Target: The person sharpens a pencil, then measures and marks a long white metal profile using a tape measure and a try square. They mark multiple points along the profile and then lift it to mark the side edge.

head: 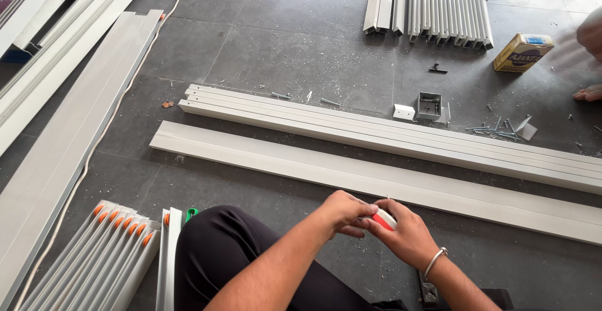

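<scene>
Item: small red-and-white object (384, 219), pinched between our left hand (342, 214) and right hand (407, 236), both closed on it over our knee, probably so the fingers can work its end; its kind is unclear. Beyond: long white profile (263, 157) flat on the grey floor (282, 41), loose screws (495, 128), yellow box (522, 52) within reach.

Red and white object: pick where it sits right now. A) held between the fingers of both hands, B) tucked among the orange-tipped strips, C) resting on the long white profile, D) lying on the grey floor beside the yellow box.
A: the small red and white object is pinched between the left hand and the right hand, above the floor.
</scene>
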